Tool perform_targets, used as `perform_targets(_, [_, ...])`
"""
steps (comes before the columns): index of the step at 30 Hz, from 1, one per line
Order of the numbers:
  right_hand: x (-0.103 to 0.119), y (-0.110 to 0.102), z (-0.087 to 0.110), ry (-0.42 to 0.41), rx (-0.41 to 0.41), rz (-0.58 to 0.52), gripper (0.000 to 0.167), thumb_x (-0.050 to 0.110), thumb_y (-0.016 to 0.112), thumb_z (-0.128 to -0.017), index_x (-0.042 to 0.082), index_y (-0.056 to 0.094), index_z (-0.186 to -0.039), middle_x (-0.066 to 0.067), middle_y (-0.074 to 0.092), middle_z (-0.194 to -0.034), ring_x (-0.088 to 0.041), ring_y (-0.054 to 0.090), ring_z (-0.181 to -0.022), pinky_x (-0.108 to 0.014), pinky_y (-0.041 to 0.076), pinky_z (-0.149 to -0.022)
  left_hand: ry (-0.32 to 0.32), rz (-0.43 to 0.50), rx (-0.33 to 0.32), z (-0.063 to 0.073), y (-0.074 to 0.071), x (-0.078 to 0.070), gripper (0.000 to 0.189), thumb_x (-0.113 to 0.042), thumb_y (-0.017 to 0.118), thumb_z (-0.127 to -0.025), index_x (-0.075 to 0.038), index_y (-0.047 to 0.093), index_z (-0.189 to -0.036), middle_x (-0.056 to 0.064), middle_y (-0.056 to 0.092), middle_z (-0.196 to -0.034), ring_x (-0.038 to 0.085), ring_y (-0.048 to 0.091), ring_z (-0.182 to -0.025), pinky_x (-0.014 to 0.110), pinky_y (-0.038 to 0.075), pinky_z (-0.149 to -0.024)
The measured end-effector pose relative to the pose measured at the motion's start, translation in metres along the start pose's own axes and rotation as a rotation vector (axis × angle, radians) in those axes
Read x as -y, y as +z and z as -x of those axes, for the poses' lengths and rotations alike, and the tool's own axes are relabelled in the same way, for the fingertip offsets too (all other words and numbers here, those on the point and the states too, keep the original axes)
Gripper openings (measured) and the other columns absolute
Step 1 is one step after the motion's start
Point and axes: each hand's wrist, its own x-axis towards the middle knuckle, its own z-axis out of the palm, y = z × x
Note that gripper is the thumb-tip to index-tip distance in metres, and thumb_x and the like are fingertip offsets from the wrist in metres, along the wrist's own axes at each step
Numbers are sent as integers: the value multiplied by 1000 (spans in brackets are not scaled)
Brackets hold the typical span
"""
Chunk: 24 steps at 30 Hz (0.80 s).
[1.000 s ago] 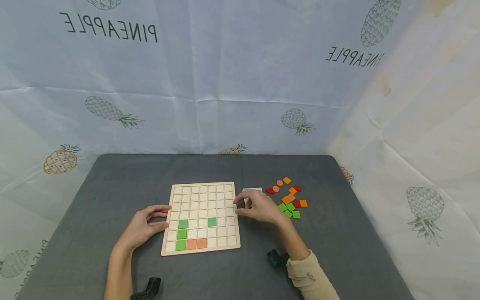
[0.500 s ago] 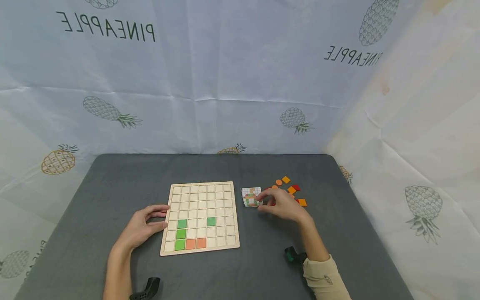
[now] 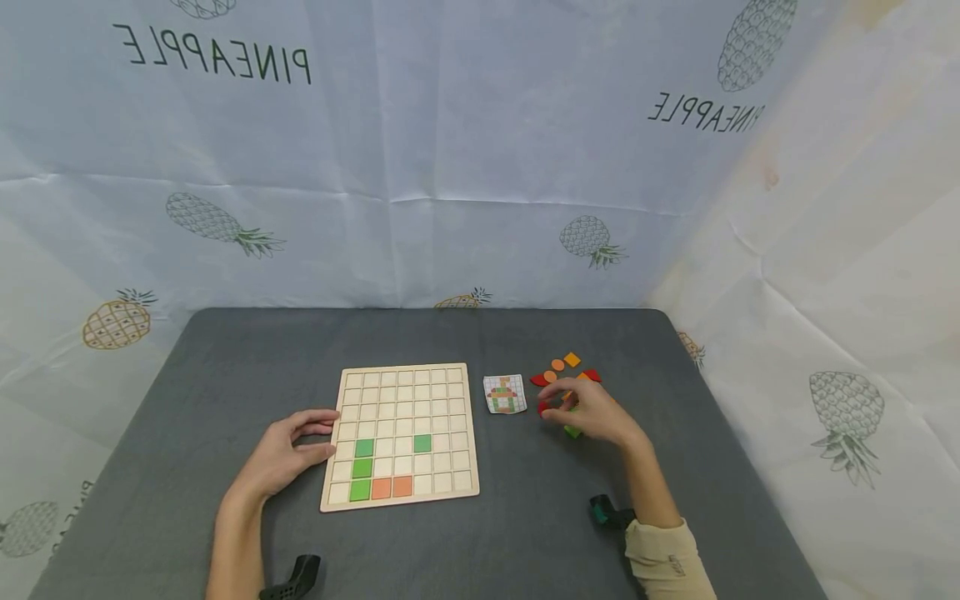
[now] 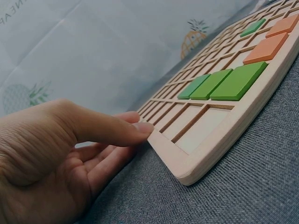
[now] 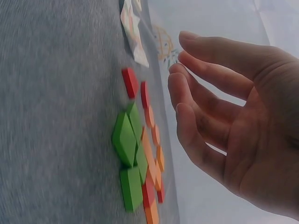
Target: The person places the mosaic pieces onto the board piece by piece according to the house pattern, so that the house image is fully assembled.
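My left hand (image 3: 283,450) rests at the left edge of a wooden grid board (image 3: 397,417), thumb and fingertips touching its rim with the fingers nearly straight. Green squares (image 3: 362,468) fill part of one column, and two orange squares (image 3: 392,487) lie beside the lowest; another green square (image 3: 422,443) sits apart. My right hand (image 3: 588,408) hovers over loose coloured pieces right of the board, holding nothing, its fingers loosely bent. In the right wrist view, several green pieces (image 5: 124,140) and a red piece (image 5: 130,83) lie below it. The head view hides part of the pile behind this hand.
Between board and pile lies a creased pattern card (image 3: 505,394) with a coloured grid picture. Orange round pieces (image 3: 557,365) and an orange square (image 3: 572,359) lie behind the right hand. A dark grey cloth (image 3: 262,350) covers the table; a pineapple-print curtain (image 3: 480,150) hangs behind.
My right hand has moved from the board's right edge, across the pattern card, to the loose pieces, uncovering the card. My left hand stays at the board's left edge.
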Motion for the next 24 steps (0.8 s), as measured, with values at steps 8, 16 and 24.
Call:
perform_targets(8, [-13,-7,6,31,-24,13,29,18,83,-97,7,78,-123,-12,78,-121,-14,67,-80,-26,56,-67,-3,-10,-6,0,0,-1,60,-2,81,-94,3,60,-149,25,64,-144,0,66,-110,17,61,-88])
perform_targets(16, [-28,-9,10,31,-9,-10,26,14,83,-96,5,78,-121,-16,77,-118,-16,67,-70,-24,52,-62,-4,-14,-11,0,1,-2,61,-3,82,-93,3,59,-149,25,64,-144,1,66,-111,17,61,-87])
perform_targets(24, [-41,-9,11,19,-14,11,26,10,83,-95,5,80,-121,-10,76,-93,-10,61,-63,-23,49,-57,-3,-17,-12,0,1,-2,60,-1,81,-93,4,60,-149,25,63,-145,0,65,-110,16,61,-88])
